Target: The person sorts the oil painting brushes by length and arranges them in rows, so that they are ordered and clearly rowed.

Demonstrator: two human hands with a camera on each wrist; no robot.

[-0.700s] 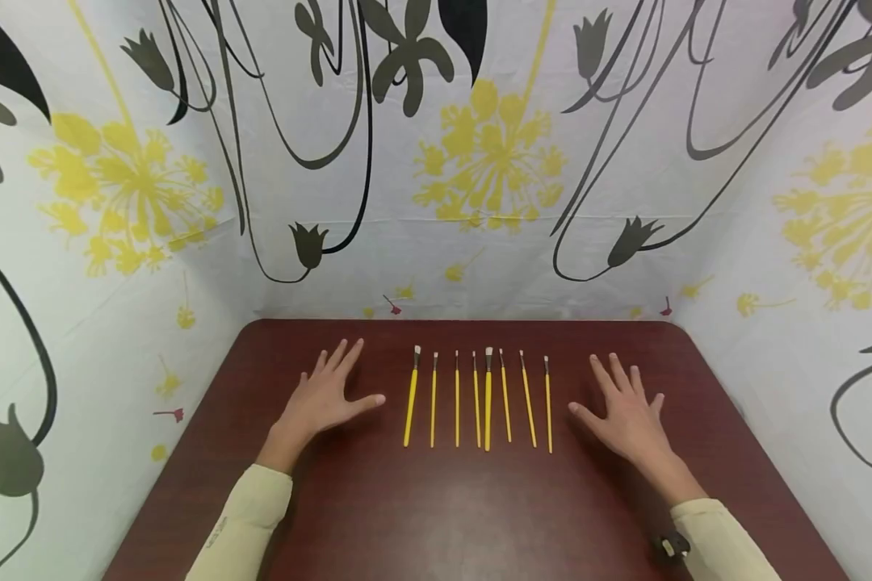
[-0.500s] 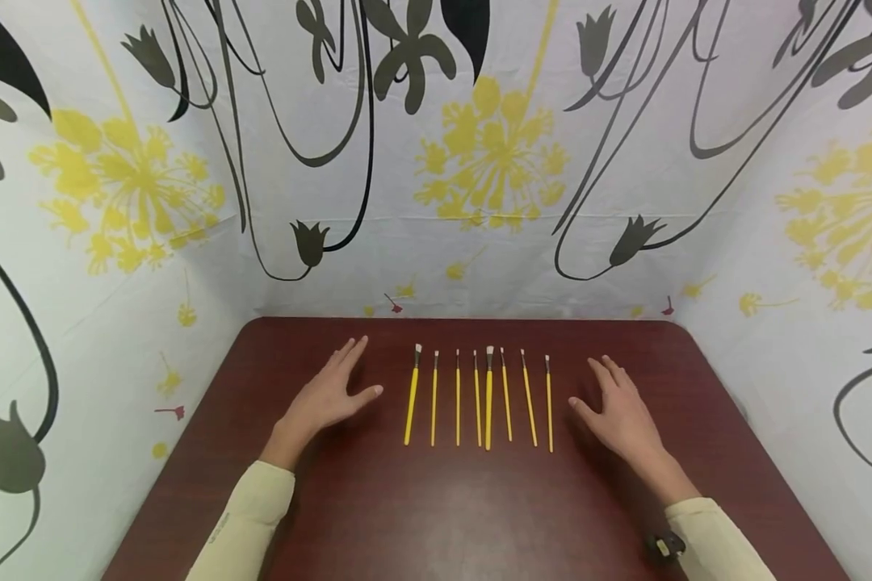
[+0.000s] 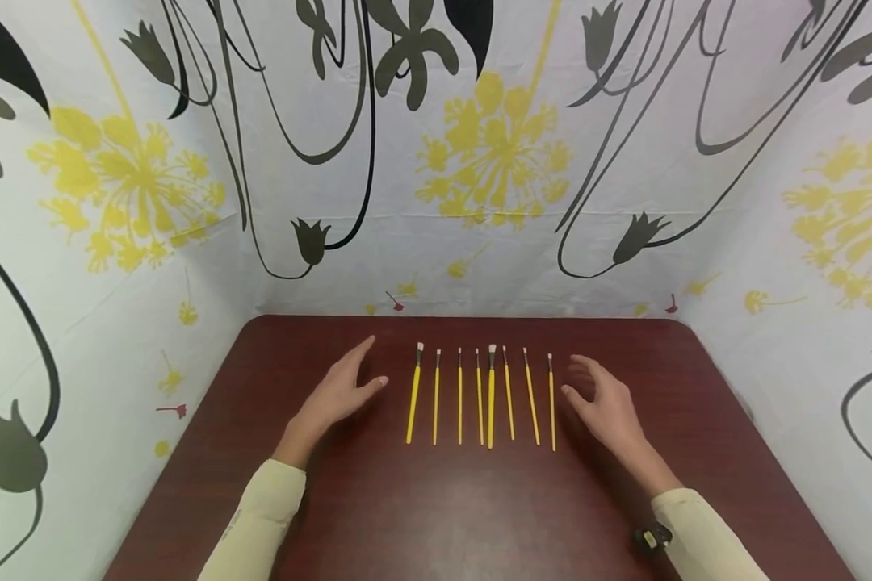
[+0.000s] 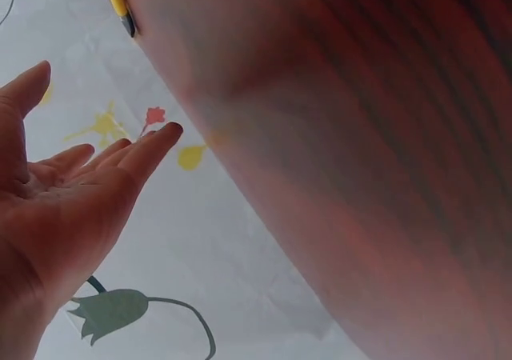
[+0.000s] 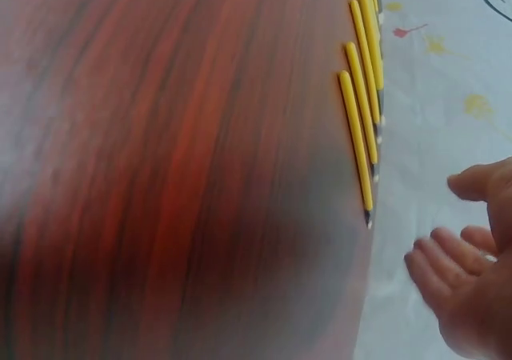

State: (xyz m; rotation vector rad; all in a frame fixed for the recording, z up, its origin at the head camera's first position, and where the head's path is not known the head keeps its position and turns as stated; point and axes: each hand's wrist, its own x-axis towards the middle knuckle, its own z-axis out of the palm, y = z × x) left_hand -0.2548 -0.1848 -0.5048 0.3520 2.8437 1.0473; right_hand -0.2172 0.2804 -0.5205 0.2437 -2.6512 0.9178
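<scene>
Several yellow-handled paintbrushes lie in a row on the dark red-brown table [image 3: 450, 508], bristles toward the far edge. At the row's left end is a wide paintbrush [image 3: 413, 395]; a thin paintbrush [image 3: 552, 407] marks its right end. Another wide paintbrush [image 3: 490, 403] lies near the middle. My left hand [image 3: 337, 393] is left of the row, thumb spread from the straight fingers, holding nothing. My right hand [image 3: 606, 407] is just right of the row, its fingers loosely bent and its thumb toward the rightmost brush. Its palm is empty in the right wrist view, where brush handles [image 5: 356, 140] show nearby.
A white cloth [image 3: 494, 266] printed with grey tulips and yellow flowers stands behind the table and along both sides. A small black device [image 3: 652, 536] sits at the right sleeve [image 3: 705, 532]. The left sleeve [image 3: 257, 516] reaches over the table's left part.
My right hand has moved left, closer to the rightmost brush, and its spread fingers have come together and bent. My left hand has turned slightly, with its fingers drawn together. The brushes lie as before.
</scene>
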